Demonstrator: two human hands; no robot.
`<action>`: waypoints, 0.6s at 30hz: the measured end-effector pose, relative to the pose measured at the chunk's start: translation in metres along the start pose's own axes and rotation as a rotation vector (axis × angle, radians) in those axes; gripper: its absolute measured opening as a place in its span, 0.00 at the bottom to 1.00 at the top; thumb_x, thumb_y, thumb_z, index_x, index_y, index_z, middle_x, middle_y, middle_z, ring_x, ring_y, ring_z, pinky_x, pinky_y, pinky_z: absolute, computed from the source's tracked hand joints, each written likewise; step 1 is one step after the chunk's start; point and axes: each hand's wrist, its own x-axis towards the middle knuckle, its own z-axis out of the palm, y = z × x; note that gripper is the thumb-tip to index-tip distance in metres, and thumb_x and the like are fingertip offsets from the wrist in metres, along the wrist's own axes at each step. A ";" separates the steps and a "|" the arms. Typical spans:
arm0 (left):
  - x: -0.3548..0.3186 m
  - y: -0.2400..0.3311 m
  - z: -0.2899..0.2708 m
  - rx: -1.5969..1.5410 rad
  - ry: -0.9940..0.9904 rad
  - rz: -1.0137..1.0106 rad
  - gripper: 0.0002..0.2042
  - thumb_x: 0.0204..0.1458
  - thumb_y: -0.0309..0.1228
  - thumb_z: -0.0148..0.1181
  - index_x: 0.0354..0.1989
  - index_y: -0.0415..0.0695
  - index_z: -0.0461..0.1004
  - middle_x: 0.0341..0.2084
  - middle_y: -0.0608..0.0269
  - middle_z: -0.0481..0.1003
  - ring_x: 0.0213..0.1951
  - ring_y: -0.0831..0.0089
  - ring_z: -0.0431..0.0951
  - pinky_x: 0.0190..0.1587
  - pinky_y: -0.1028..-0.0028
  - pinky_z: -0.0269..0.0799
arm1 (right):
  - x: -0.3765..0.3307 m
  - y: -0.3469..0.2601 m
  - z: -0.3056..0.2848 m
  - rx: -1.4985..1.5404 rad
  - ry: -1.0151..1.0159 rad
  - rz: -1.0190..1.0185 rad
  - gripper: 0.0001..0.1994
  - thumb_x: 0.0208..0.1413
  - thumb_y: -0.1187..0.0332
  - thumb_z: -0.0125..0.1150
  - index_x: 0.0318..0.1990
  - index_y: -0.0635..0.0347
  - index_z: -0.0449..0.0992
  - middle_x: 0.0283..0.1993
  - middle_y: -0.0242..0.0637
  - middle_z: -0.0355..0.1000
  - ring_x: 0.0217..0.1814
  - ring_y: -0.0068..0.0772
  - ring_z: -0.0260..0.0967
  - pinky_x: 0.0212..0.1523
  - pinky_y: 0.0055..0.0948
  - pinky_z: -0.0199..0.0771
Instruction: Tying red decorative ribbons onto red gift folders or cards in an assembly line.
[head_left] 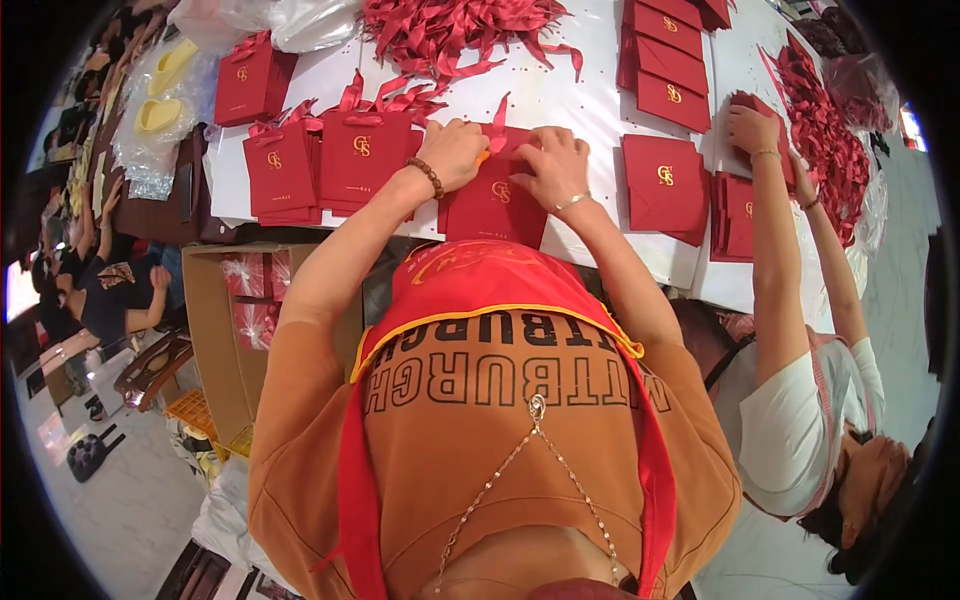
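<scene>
A dark red paper gift bag with gold lettering lies flat at the table's near edge in front of me. My left hand is closed at its upper left, and a small orange thing shows at the fingertips, its kind hidden. A red satin ribbon sticks up from the bag's top, between my hands. On the upper right part of the bag, my right hand curls its fingers, gripping near the top edge. Left of these are stacks of similar bags with ribbon handles.
A heap of red ribbons covers the far table. More red bags lie to the right, where a co-worker's hands handle another bag beside a second ribbon heap. An open cardboard box stands below the table's left edge.
</scene>
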 end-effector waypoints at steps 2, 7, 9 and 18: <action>-0.002 -0.004 0.003 -0.008 0.007 0.020 0.07 0.48 0.32 0.49 0.32 0.49 0.73 0.30 0.66 0.71 0.40 0.68 0.69 0.38 0.64 0.55 | -0.010 0.008 -0.015 -0.025 0.043 -0.004 0.14 0.30 0.64 0.67 0.30 0.47 0.74 0.40 0.33 0.63 0.46 0.37 0.57 0.40 0.37 0.57; 0.010 -0.004 -0.002 -0.284 0.180 0.089 0.07 0.45 0.29 0.52 0.32 0.46 0.73 0.22 0.60 0.73 0.30 0.59 0.72 0.36 0.61 0.59 | -0.021 0.020 -0.006 0.061 0.091 0.011 0.13 0.33 0.66 0.66 0.32 0.50 0.75 0.37 0.34 0.64 0.38 0.37 0.61 0.34 0.33 0.65; 0.013 0.001 -0.013 -0.290 0.234 0.064 0.08 0.44 0.29 0.53 0.34 0.46 0.73 0.22 0.58 0.73 0.29 0.59 0.72 0.34 0.62 0.61 | -0.023 0.026 0.004 0.566 -0.085 0.292 0.12 0.39 0.67 0.64 0.35 0.54 0.74 0.33 0.38 0.66 0.32 0.35 0.65 0.33 0.32 0.67; 0.008 0.029 0.031 -0.482 0.325 0.157 0.05 0.44 0.28 0.55 0.30 0.42 0.72 0.22 0.56 0.74 0.26 0.60 0.74 0.31 0.64 0.66 | -0.020 0.032 0.016 0.908 -0.221 0.579 0.13 0.46 0.66 0.60 0.40 0.58 0.72 0.21 0.35 0.69 0.19 0.24 0.66 0.13 0.24 0.63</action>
